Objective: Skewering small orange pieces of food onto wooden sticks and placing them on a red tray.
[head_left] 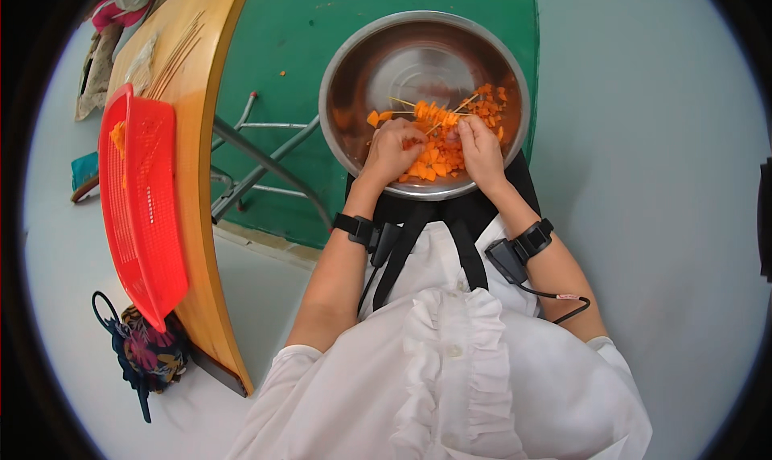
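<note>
A wide steel basin (343,138) rests on my lap with many small orange pieces, which look like cut carrot (433,164), in its near and right parts. My right hand (482,151) pinches the right end of a thin skewer, on which several orange slices (435,114) are threaded in a row. Other thin sticks cross close to it over the basin. Beside it, my left hand (391,151) is closed with its fingertips curled in over the near side of the basin. Whatever lies between its fingers is hidden.
To the left stands a wooden table (211,82) with folding metal legs (269,161). A red plastic basket (157,195) and several thin sticks (178,58) lie on it. A dark flowered bag (153,351) is beside the table's near end. Green flooring (281,26) spreads beneath.
</note>
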### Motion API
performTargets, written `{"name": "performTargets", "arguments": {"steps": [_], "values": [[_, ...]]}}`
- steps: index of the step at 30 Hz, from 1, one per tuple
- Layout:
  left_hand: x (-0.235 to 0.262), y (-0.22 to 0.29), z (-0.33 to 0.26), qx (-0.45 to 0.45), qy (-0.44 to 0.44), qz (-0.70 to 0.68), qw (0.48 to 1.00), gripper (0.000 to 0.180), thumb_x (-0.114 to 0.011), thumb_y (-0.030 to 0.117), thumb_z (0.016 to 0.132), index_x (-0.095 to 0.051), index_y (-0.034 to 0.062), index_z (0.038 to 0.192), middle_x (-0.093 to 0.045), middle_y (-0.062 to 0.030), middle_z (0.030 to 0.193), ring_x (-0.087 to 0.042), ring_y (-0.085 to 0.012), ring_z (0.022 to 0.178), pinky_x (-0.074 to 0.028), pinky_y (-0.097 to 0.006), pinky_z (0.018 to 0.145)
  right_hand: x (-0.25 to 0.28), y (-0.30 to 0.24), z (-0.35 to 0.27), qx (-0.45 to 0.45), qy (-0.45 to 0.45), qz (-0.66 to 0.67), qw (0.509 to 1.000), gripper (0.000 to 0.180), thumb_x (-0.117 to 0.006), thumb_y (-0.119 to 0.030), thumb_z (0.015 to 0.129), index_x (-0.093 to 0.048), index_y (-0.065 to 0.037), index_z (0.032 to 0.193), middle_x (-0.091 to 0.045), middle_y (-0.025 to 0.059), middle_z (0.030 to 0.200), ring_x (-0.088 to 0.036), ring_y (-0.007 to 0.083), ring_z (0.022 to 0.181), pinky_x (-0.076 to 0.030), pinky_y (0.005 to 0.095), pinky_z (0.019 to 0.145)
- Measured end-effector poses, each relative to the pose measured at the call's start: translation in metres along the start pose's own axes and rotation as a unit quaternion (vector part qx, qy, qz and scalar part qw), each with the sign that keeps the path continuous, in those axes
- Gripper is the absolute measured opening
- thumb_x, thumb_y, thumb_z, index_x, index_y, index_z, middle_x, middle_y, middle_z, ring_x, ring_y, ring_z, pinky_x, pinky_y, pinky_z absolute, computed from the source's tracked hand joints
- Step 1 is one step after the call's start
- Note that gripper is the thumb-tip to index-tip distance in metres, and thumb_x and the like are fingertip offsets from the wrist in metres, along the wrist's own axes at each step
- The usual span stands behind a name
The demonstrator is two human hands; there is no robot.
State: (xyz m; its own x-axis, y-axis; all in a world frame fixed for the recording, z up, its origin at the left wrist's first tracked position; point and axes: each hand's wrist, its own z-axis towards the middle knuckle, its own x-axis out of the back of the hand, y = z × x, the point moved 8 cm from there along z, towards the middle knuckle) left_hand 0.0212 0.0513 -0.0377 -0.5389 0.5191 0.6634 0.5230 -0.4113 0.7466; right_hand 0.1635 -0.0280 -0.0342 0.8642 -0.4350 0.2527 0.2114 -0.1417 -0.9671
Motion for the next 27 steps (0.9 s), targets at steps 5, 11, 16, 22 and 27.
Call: {"name": "performTargets", "arguments": {"steps": [5, 11, 16, 22, 27], "values": [[-0.019, 0.027, -0.003, -0.110, -0.052, 0.187, 0.975, 0.020, -0.068, 0.015, 0.064, -0.068, 0.0153, 0.084, -0.055, -0.0049, 0.084, -0.049, -0.0240, 0.084, -0.036, -0.037, 0.074, 0.000, 0.000, 0.002, -0.030, -0.001, -0.020, 0.999, 0.023, -0.041, -0.017, 0.092, -0.052, 0.001, 0.085, -0.061, 0.0086, 0.073, -0.060, 0.0162, 0.070, -0.046, 0.0281, 0.066], [-0.028, 0.034, -0.002, -0.174, -0.039, 0.200, 0.963, 0.024, -0.069, 0.014, 0.062, -0.067, 0.0147, 0.085, -0.054, -0.0044, 0.085, -0.048, -0.0237, 0.084, -0.035, -0.037, 0.074, 0.002, 0.001, 0.002, -0.031, -0.002, 0.002, 1.000, 0.024, -0.041, -0.018, 0.092, -0.052, 0.002, 0.084, -0.061, 0.0081, 0.073, -0.059, 0.0152, 0.070, -0.046, 0.0277, 0.065], [-0.029, 0.029, 0.001, -0.163, -0.033, 0.169, 0.971, 0.020, -0.068, 0.012, 0.061, -0.065, 0.0117, 0.081, -0.057, -0.0043, 0.088, -0.049, -0.0240, 0.088, -0.035, -0.038, 0.077, 0.000, -0.002, 0.003, -0.038, -0.010, 0.016, 0.999, 0.024, -0.041, -0.017, 0.092, -0.052, 0.002, 0.082, -0.060, 0.0075, 0.072, -0.059, 0.0144, 0.069, -0.046, 0.0269, 0.066], [0.009, -0.013, 0.007, 0.041, 0.151, -0.146, 0.977, 0.012, -0.064, 0.005, 0.071, -0.061, 0.0039, 0.083, -0.062, -0.0061, 0.077, -0.058, -0.0188, 0.074, -0.044, -0.030, 0.070, 0.002, -0.008, 0.000, -0.013, 0.006, 0.054, 0.998, 0.024, -0.042, -0.018, 0.091, -0.052, 0.001, 0.080, -0.061, 0.0097, 0.069, -0.061, 0.0184, 0.065, -0.046, 0.0296, 0.061], [0.011, -0.067, -0.002, 0.193, 0.256, -0.403, 0.857, 0.024, -0.061, 0.003, 0.078, -0.057, -0.0043, 0.101, -0.062, -0.0067, 0.082, -0.058, -0.0085, 0.072, -0.047, -0.021, 0.064, -0.002, -0.016, -0.003, 0.014, -0.025, -0.027, 0.999, 0.022, -0.045, -0.016, 0.089, -0.050, 0.000, 0.074, -0.056, 0.0093, 0.060, -0.056, 0.0197, 0.056, -0.043, 0.0312, 0.054]]}}
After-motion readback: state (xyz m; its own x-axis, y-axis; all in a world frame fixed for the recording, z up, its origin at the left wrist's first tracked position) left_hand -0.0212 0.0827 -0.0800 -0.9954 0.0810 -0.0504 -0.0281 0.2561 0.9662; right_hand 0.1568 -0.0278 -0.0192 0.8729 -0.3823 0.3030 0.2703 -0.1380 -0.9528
